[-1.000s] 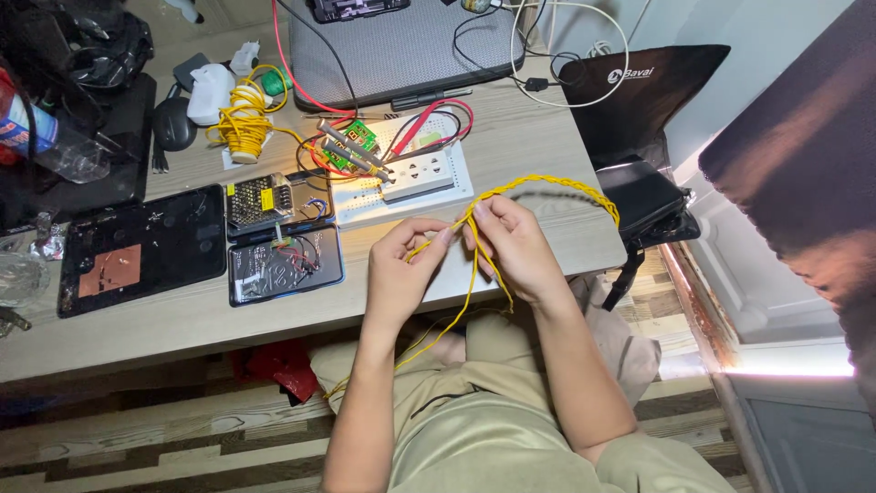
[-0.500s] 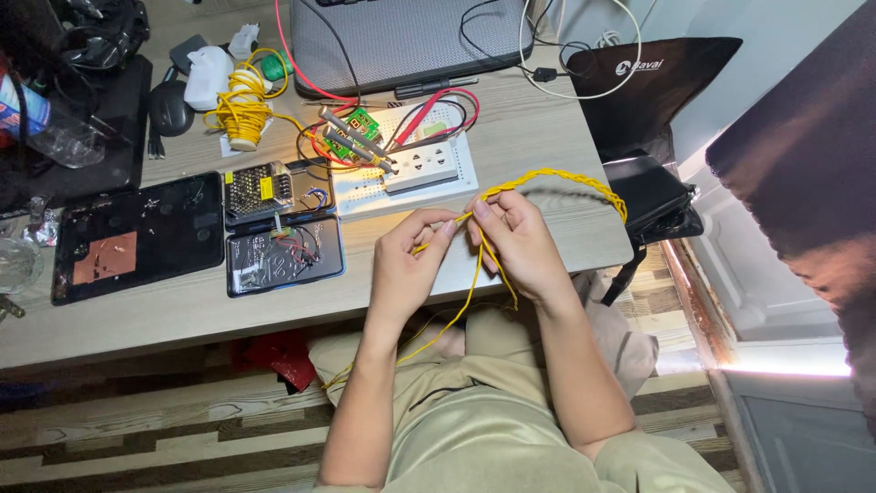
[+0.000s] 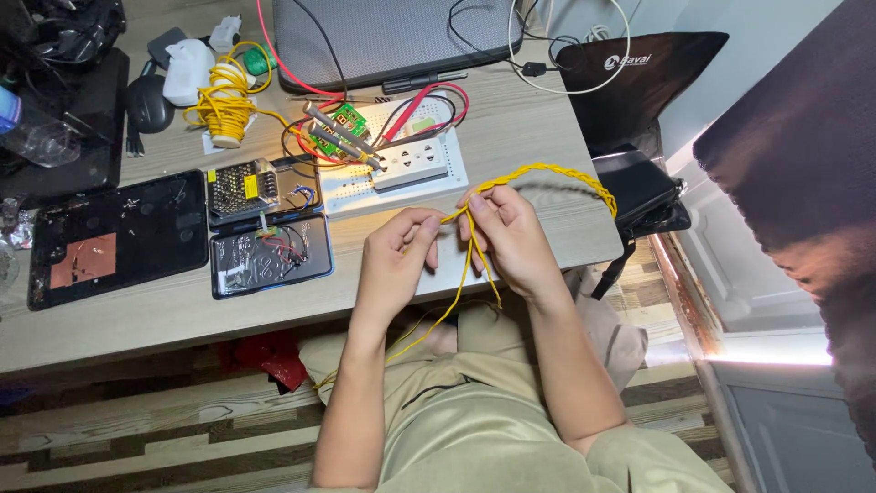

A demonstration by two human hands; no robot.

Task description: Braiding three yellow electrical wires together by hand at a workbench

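Head view: we see the desk (image 3: 511, 137) first, laptop (image 3: 392, 36) at far centre, black tablet (image 3: 119, 237) left, white power strip (image 3: 392, 169) mid-desk just far of the hands. Yellow wire spool (image 3: 224, 105) sits far left of the strip. Our left hand (image 3: 392, 260) and right hand (image 3: 511, 237) are close together at the desk's near edge, each pinching the yellow wire (image 3: 547, 173). Braided part loops up and right from the right hand; loose strands hang between the hands down to the lap.
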